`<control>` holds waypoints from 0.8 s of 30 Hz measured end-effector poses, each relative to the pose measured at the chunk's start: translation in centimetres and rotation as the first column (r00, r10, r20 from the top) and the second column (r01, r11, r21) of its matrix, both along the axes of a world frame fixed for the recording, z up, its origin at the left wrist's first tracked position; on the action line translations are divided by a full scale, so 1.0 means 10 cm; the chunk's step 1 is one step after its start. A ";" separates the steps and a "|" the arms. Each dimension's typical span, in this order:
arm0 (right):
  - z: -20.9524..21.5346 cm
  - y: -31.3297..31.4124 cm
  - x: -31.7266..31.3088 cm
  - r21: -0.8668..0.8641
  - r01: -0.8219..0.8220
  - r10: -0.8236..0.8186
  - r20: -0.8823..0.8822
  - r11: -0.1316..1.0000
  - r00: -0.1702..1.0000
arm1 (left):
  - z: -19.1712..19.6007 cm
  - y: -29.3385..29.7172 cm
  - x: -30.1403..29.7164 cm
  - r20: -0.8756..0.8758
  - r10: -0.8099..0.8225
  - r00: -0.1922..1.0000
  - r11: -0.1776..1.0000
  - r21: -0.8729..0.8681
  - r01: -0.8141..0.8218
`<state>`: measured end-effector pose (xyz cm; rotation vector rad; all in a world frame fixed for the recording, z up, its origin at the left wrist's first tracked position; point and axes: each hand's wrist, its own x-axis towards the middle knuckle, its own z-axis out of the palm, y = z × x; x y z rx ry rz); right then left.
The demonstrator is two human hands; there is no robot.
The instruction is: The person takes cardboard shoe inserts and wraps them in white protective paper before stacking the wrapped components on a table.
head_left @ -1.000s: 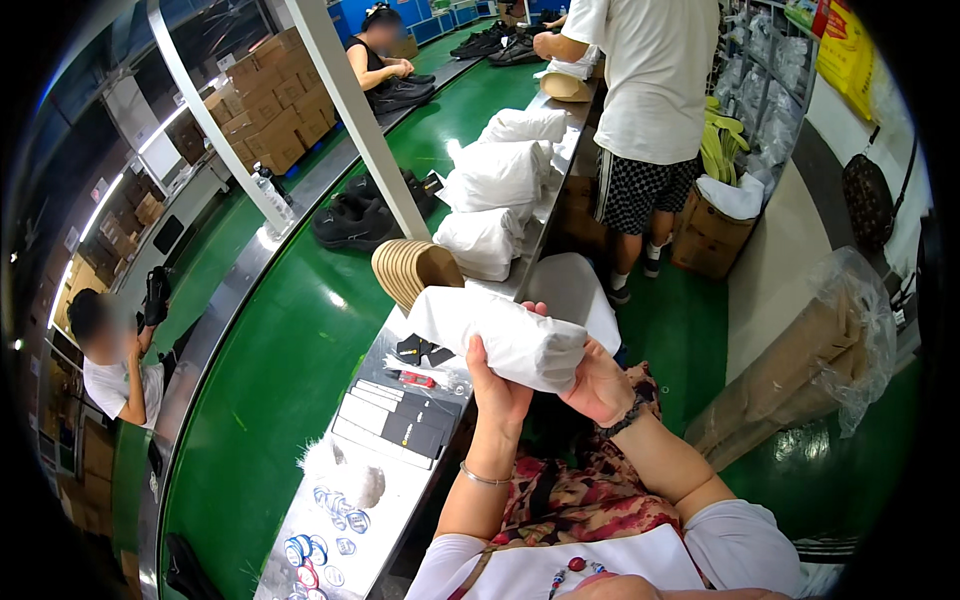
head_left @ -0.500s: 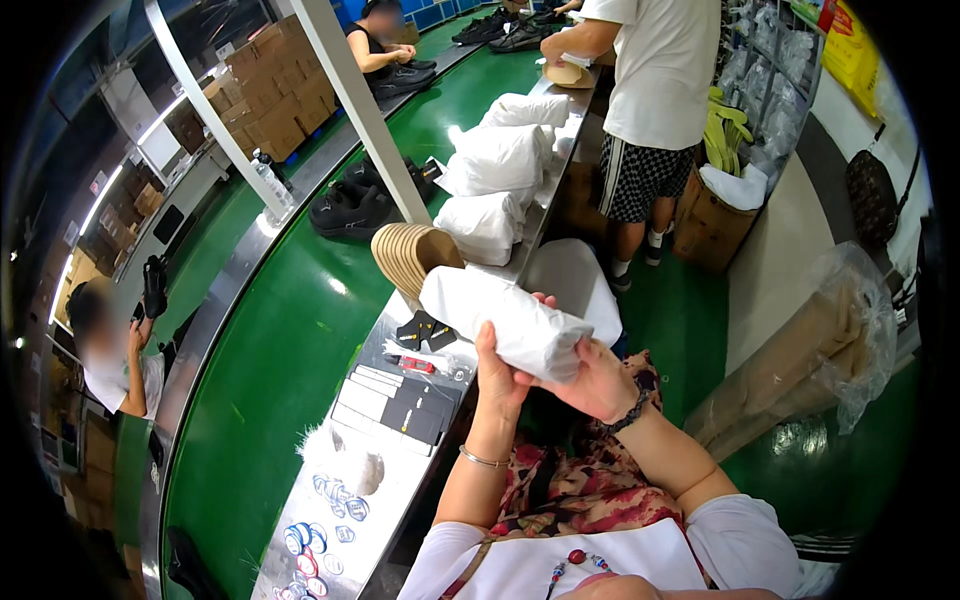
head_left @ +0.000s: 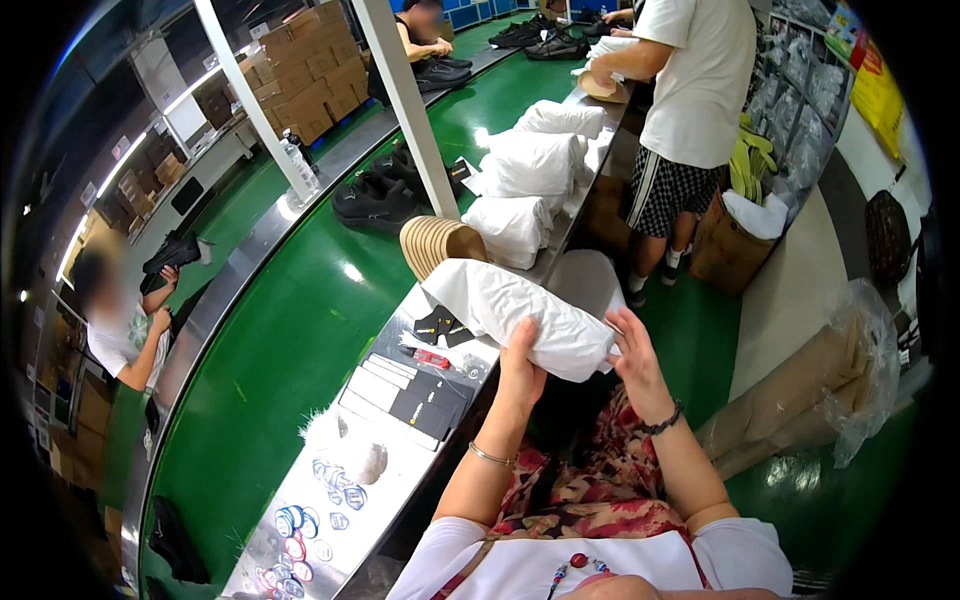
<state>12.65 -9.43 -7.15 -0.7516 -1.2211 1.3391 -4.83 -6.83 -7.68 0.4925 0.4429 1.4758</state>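
At the left, loose round badges [head_left: 293,548] are being carried by the bench [head_left: 385,505]; it is being judged that they could be scattered by a brush from the left forearm. Further right, a stack of nested tan shells [head_left: 437,245] is being overlapped in view by the left end of the white-wrapped bundle [head_left: 525,315]; whether the two are being pressed together cannot be told, but the stack could be toppled by a nudge. The bundle is being held up across the bench's near edge in this view, clamped by the left hand [head_left: 522,362]: its thumb is being laid over the near side, and its other fingers are being hidden beneath. The fingers of the right hand [head_left: 637,360] are being spread apart at the right end, where contact cannot be confirmed. Since the weight is seemingly being borne by the left hand, a drop could be caused by a loosened grip, and the wrap could be torn by a hard pull.

As for materials, glossy discs are being followed by a white fluffy mass [head_left: 360,458], then flat black and white cards [head_left: 425,405] and the shells' curved, ribbed edges. The bundle's long, rounded form is being covered by thin, creased, papery wrap.
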 end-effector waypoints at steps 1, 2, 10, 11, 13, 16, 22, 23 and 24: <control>0.08 -0.04 -0.09 0.073 0.048 -0.052 0.052 0.996 0.997 | 0.00 -0.01 0.04 0.008 -0.015 1.000 0.999 -0.037 0.015; 0.09 -0.01 -0.15 0.230 0.067 -0.106 0.164 0.971 0.981 | 0.00 0.01 0.13 -0.019 0.013 1.000 1.000 -0.028 -0.014; 0.19 0.07 -0.06 0.566 0.302 -0.575 0.399 0.767 0.715 | 0.24 -0.01 0.06 -0.723 0.666 0.186 0.710 0.537 -0.456; 0.22 0.11 0.02 0.677 0.238 -0.646 0.445 0.696 0.621 | 0.24 -0.01 -0.01 -0.670 0.725 -0.158 0.578 0.717 -0.389; 0.24 0.15 0.09 0.757 0.124 -0.650 0.450 0.642 0.612 | 0.26 0.03 -0.06 -0.676 0.712 -0.192 0.625 0.734 -0.265; 0.37 0.13 0.10 0.837 -0.082 -0.619 0.463 0.541 0.635 | 0.26 0.09 -0.07 -0.813 0.495 0.305 0.864 0.424 -0.273; 0.34 0.30 0.16 0.709 -0.037 -0.420 0.458 0.704 0.784 | 0.34 0.33 -0.14 -0.223 0.075 0.972 0.996 -0.025 -0.083; 0.33 0.34 0.14 0.635 0.008 -0.379 0.451 0.772 0.808 | 0.41 0.39 -0.15 -0.148 0.027 0.989 0.998 -0.056 -0.035; 0.32 0.37 0.12 0.552 0.049 -0.340 0.438 0.832 0.832 | 0.44 0.47 -0.19 -0.118 -0.031 0.993 0.999 -0.042 0.026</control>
